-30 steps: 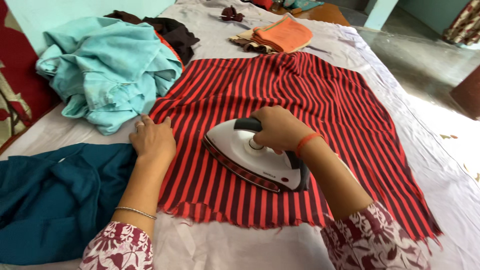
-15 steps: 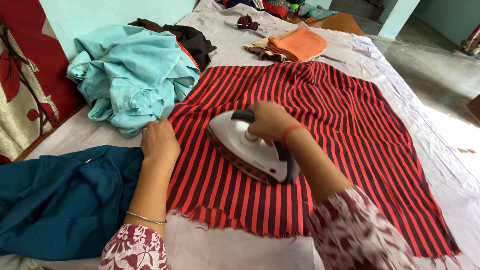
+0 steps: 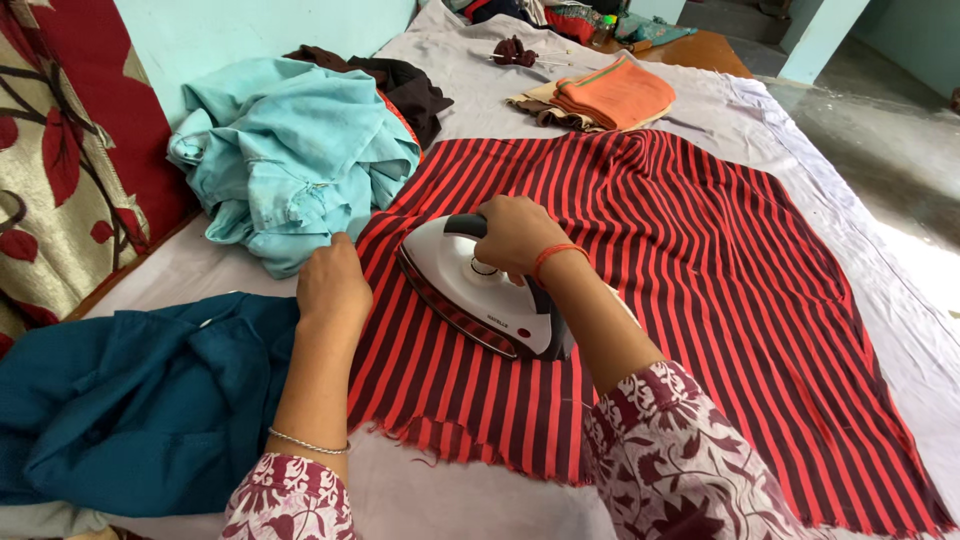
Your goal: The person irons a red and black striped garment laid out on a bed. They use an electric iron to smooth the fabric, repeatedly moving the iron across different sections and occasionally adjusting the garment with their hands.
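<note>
A red and dark striped cloth [image 3: 690, 250] lies spread flat on a grey sheet [image 3: 900, 330]. My right hand [image 3: 515, 233] grips the black handle of a white electric iron [image 3: 470, 285], which rests on the left part of the striped cloth, its tip pointing up and left. My left hand [image 3: 333, 285] presses down on the cloth's left edge, fingers together, just left of the iron.
A crumpled light blue garment [image 3: 290, 155] lies beyond my left hand, with dark clothes [image 3: 400, 85] behind it. A dark teal garment [image 3: 130, 400] sits at the near left. Folded orange cloth [image 3: 610, 92] lies at the far end. A red patterned mat [image 3: 60, 150] leans on the left.
The iron has slid a little toward the cloth's left edge, nearer my left hand. My left hand stays on the edge. The view has shifted to the left.
</note>
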